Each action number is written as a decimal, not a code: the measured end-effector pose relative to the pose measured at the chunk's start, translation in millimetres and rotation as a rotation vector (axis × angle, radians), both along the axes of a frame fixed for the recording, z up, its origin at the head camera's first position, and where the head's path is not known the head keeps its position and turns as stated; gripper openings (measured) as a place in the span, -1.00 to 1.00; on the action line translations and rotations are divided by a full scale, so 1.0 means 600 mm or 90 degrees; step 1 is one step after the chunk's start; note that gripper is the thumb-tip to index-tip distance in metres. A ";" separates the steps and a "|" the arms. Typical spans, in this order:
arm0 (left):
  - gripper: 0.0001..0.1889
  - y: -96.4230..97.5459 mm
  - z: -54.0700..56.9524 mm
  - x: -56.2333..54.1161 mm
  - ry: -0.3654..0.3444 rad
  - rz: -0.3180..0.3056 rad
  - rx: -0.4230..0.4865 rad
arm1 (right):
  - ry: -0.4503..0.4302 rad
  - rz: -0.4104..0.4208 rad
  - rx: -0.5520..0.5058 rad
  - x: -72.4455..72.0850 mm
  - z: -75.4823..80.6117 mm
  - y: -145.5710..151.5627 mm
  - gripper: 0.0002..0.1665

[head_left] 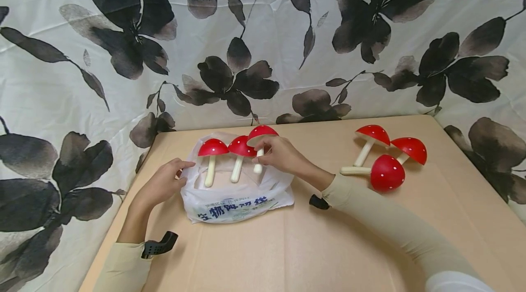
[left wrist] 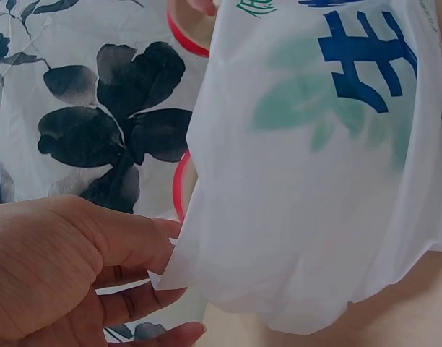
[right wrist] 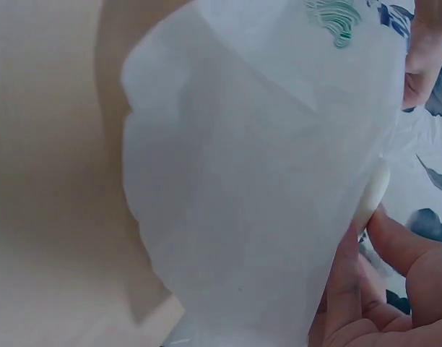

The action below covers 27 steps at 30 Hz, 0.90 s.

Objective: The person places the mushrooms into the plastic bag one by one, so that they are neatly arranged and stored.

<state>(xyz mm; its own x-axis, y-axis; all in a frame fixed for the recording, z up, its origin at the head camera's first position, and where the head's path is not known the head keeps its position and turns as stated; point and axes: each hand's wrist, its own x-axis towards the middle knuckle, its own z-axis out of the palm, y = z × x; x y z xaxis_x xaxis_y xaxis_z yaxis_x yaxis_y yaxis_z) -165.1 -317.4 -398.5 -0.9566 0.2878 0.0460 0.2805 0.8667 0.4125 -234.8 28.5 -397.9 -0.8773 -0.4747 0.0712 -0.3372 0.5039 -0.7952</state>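
Observation:
A white plastic bag (head_left: 242, 213) with blue printing lies on the table, its mouth spread open toward the back. My left hand (head_left: 161, 183) pinches the bag's left edge between thumb and index finger, seen closely in the left wrist view. My right hand (head_left: 283, 157) holds a toy mushroom with a red, white-dotted cap (head_left: 261, 132) by its pale stem, over the bag's right side. Two similar mushrooms, one on the left (head_left: 212, 147) and one in the middle (head_left: 240, 147), lie at the bag's opening, caps toward the back. In the right wrist view, the bag partly hides the held stem (right wrist: 375, 189).
Three more red-capped mushrooms lie in a group at the right: a back one (head_left: 372, 134), a right one (head_left: 412, 149) and a front one (head_left: 387, 173). The light wooden table (head_left: 246, 255) ends at a floral cloth (head_left: 287, 54) behind and on the left.

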 end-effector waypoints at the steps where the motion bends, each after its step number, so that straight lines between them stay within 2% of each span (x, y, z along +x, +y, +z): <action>1: -0.57 0.000 0.000 0.000 0.001 0.000 -0.001 | 0.005 -0.008 0.007 0.000 -0.001 0.002 -0.62; 5: -0.58 0.000 0.001 0.001 0.002 0.000 -0.002 | 0.011 -0.044 0.029 -0.004 -0.005 0.011 -0.64; 8: -0.58 0.000 0.003 0.001 0.002 0.000 -0.003 | 0.008 -0.051 0.044 -0.007 -0.008 0.015 -0.67; 15: -0.58 0.002 0.004 -0.001 -0.001 0.002 -0.002 | 0.019 0.012 0.081 -0.007 -0.011 0.001 -0.61; 21: -0.58 0.003 0.004 -0.004 -0.006 0.003 0.000 | 0.041 0.020 0.128 -0.010 -0.017 -0.002 -0.59; 27: -0.57 0.002 0.003 -0.004 -0.008 0.003 0.004 | 0.047 0.043 0.174 -0.014 -0.024 0.010 -0.65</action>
<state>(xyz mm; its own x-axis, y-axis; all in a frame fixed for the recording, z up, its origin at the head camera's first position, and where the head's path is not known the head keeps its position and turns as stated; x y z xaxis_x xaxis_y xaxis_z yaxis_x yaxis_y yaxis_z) -167.4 -316.3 -396.4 -0.9585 0.2827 0.0353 0.2707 0.8651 0.4222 -243.2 34.6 -412.2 -0.8398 -0.5428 -0.0045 -0.4298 0.6701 -0.6051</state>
